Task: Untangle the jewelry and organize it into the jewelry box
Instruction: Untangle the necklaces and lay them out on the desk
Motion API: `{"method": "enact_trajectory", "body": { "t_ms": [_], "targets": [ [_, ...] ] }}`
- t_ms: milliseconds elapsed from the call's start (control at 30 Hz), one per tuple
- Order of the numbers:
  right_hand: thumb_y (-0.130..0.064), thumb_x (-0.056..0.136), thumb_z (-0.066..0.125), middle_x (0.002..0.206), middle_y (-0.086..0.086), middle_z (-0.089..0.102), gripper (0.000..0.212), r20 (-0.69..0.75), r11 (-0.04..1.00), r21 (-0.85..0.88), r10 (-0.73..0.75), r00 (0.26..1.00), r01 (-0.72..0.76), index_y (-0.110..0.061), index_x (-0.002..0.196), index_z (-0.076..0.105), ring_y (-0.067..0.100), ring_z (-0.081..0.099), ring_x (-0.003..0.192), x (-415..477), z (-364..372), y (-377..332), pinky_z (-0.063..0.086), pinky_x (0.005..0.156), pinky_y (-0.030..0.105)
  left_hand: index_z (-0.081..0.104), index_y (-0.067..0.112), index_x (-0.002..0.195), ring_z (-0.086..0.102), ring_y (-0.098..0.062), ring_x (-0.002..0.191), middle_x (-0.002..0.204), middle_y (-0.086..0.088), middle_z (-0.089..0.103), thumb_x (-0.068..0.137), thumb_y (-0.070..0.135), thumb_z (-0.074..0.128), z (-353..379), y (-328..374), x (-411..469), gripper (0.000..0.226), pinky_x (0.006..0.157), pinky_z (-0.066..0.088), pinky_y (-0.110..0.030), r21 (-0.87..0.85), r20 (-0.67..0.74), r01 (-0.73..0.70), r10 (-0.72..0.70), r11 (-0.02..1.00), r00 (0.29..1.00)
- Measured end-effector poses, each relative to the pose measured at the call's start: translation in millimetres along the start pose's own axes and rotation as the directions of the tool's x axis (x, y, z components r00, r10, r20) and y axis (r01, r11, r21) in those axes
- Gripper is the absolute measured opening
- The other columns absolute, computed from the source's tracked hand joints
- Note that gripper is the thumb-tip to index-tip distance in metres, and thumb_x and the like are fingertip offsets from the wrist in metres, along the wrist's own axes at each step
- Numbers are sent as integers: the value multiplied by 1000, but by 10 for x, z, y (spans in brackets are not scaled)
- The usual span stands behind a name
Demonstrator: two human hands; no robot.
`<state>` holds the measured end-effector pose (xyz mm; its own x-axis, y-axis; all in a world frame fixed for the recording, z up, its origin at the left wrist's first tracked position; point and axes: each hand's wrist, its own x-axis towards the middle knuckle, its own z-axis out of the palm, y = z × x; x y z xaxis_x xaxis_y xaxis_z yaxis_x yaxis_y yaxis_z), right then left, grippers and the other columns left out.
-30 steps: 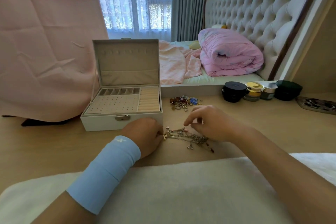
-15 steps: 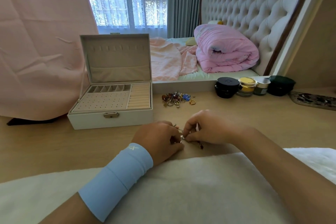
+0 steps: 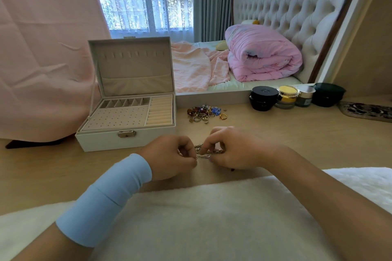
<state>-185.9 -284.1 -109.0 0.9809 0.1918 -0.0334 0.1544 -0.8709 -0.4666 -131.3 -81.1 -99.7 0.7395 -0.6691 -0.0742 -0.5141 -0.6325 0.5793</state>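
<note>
tangled chains (image 3: pixel 218 151) stretch between left hand (image 3: pixel 169 158) and right hand (image 3: pixel 233 148), both grips pinching them.

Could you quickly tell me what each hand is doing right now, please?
Left hand: pinching the tangled silver-and-gold metal chains.
Right hand: pinching the same chains.

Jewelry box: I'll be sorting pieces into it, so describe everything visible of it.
The jewelry box is white outside, lined in beige fabric, and stands on the wooden table. Its lid stands open and upright, with a row of hooks above a pouch. The tray has small slots at the back, a perforated panel, and ring rolls at right; no jewelry shows inside. A metal clasp sits on the front. The left hand is just before its right front corner, not gripping it.
</note>
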Motion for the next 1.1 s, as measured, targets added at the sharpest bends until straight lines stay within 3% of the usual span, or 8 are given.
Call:
{"method": "enact_trajectory", "body": {
  "t_ms": [267, 433, 500, 600, 667, 800, 933, 1100],
  "targets": [
    [-37, 90, 73, 98, -22, 59, 5, -44, 1000, 0, 1, 999, -1, -42, 92, 75, -3, 52, 88, 19, 36, 59, 41, 78, 18, 61, 10, 76, 62, -18, 70, 88, -15, 72, 83, 4, 69, -129, -27, 21, 13, 59, 51, -25, -387, -25, -13, 4, 922, 1000],
    [-37, 90, 73, 99, -21, 62, 5, -88, 1000, 18, 5, 996, -4, -36, 93, 77, -12, 50, 82, 28, 38, 111, 35, 69, 14, 54, 7, 67, 69, -21, 81, 89, -9, 74, 79, -9, 67, -214, -61, 18, 23, 73, 57, -34, -607, -165, -100, -2, 788, 986],
    [-38, 90, 73, 98, -16, 65, 8, -134, 996, 93, 3, 991, 10, -33, 93, 79, 0, 54, 82, 46, 38, 134, 40, 71, 20, 50, 7, 71, 72, -27, 89, 93, -16, 74, 86, -12, 58, -222, -43, 11, 25, 80, 57, -36, -673, -222, -143, -13, 726, 975],
    [-32, 89, 75, 91, -8, 71, 5, -189, 957, 286, 17, 982, 38, -32, 88, 81, 17, 61, 80, 49, 12, 141, 49, 73, 31, 46, 8, 78, 73, -33, 84, 84, -18, 74, 92, -10, 49, -214, -2, 13, 23, 71, 61, -35, -776, -242, -158, -57, 611, 969],
    [-25, 91, 74, 83, -5, 74, 8, -204, 915, 398, 16, 979, 68, -29, 89, 81, 22, 61, 74, 40, -13, 121, 49, 70, 33, 45, 10, 80, 72, -32, 78, 76, -15, 72, 94, -7, 48, -212, 9, 20, 22, 66, 59, -32, -800, -256, -166, -78, 577, 964],
    [-12, 97, 64, 89, -5, 77, 16, -186, 821, 567, 41, 982, 73, -15, 98, 80, 4, 61, 72, 4, -57, 71, 50, 68, 18, 47, 11, 79, 66, -23, 70, 68, -8, 65, 95, -3, 46, -186, 25, 47, 21, 77, 56, -37, -833, -288, -192, -109, 519, 952],
    [-12, 98, 61, 100, -2, 77, 17, -164, 813, 581, 66, 984, 43, -16, 97, 77, 12, 65, 84, 17, -53, 90, 51, 79, 31, 47, 12, 84, 68, -27, 73, 72, -9, 65, 99, 2, 44, -159, 57, 45, 18, 75, 58, -38, -872, -273, -203, -99, 445, 957],
    [-8, 93, 68, 100, -6, 77, 22, -105, 844, 536, 33, 994, 28, -22, 108, 76, 5, 69, 90, 22, -21, 48, 52, 79, 17, 47, 11, 88, 70, -31, 73, 77, -12, 68, 101, 6, 45, -174, 83, 30, 13, 72, 60, -42, -863, -265, -207, -64, 460, 962]
  ]
}}
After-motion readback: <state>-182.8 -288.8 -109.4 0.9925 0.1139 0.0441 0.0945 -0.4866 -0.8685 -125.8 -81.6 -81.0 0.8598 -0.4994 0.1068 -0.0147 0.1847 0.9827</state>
